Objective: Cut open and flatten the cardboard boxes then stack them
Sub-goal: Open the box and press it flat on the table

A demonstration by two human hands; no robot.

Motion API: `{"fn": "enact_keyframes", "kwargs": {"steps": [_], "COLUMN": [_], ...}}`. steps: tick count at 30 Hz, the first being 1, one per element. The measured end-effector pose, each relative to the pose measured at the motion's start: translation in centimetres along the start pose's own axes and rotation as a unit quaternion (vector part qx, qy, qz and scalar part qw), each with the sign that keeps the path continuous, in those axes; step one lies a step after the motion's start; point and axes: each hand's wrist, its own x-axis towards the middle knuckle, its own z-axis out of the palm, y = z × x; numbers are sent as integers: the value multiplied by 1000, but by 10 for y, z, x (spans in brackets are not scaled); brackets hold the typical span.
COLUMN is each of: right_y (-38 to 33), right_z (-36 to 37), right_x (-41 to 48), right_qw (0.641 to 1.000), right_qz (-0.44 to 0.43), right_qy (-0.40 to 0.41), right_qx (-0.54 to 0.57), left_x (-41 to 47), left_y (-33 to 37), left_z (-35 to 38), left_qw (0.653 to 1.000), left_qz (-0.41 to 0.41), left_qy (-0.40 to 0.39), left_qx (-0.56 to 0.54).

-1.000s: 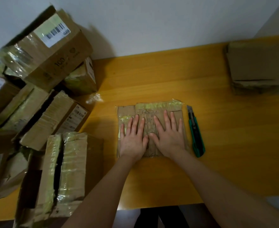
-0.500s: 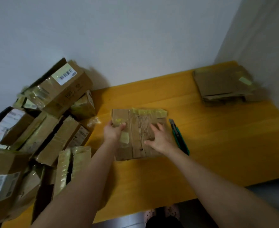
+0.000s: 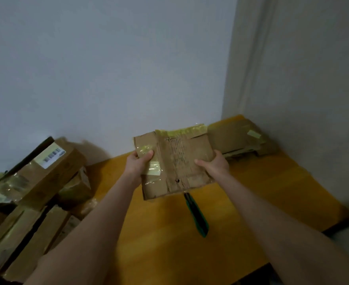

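Above the table (image 3: 272,192), the left hand (image 3: 137,164) and right hand (image 3: 216,165) pinch the flattened box (image 3: 181,161) by its side edges; the stack (image 3: 237,138) lies just beyond it, to the right, nearer the right hand.

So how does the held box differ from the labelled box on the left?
The held box is flat; the labelled box has its full shape. The held box is gripped aloft by left hand and right hand; the labelled box lies tilted on a pile. The labelled box shows a white barcode label; the held box none. Both are taped brown cardboard.
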Motion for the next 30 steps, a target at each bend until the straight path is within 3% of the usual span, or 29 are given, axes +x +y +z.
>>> {"fn": "enact_keyframes", "kwargs": {"steps": [5,12,16,18,22,25,30], "right_y": [-3,2,25,42,66,83,90], "right_z": [-43,-130,-161,-167,-153,-131,-125], "right_x": [49,159,200,209,215,214,227], "right_qw": [995,966,924,896,882,831,800], "right_qz": [-29,-4,32,18,-53,-46,-59], "right_qy": [75,157,183,134,-152,-250,-238], "right_qx": [-53,-206,-334,-424,-442,-495,-548], "left_x": [29,93,122,129,125,129,137], "left_y": [-2,-13,-32,-52,-99,-114,-119], "left_z": [67,201,267,290,310,310,316], "left_qw": [984,986,972,942,839,847,851], "left_qz": [-52,-20,-9,-25,-46,-94,-59], "left_qy": [-57,-36,-43,-54,-96,-103,-116], "left_qx": [162,162,232,331,534,512,509]}}
